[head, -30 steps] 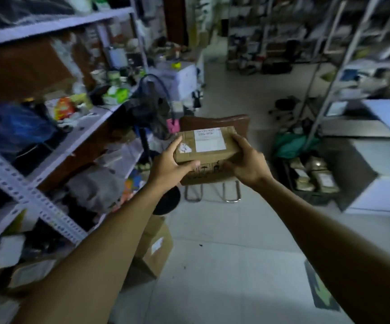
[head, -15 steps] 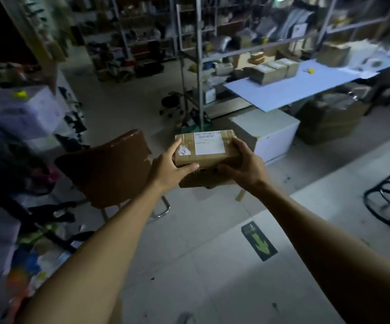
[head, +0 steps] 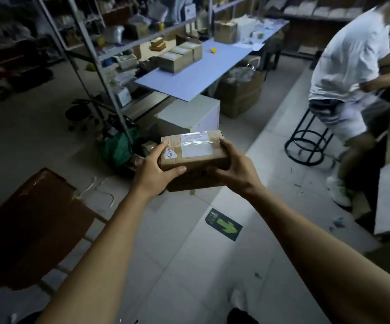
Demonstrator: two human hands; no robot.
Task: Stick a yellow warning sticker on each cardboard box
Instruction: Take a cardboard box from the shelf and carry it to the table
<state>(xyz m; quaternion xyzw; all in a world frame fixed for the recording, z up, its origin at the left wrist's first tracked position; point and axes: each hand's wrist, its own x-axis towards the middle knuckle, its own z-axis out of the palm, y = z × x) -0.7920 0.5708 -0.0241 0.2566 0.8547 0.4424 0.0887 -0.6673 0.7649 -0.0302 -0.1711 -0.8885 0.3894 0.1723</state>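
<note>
I carry a small cardboard box with a white label and clear tape on top, held out in front of me above the floor. My left hand grips its left end, thumb across the near face. My right hand grips its right end. A second box seems to sit under it, mostly hidden. Far ahead, several more cardboard boxes stand on a pale blue table. A small yellow item, perhaps the stickers, lies on that table beyond them.
A brown chair stands at my lower left. Metal shelving lines the left. A white cabinet and a large carton sit under the table. A person in a white shirt leans by a black stool at right.
My view has swung right, from the left shelving past the chair toward the blue table. Both hands have kept their hold on the box. A person has come into view at right.
</note>
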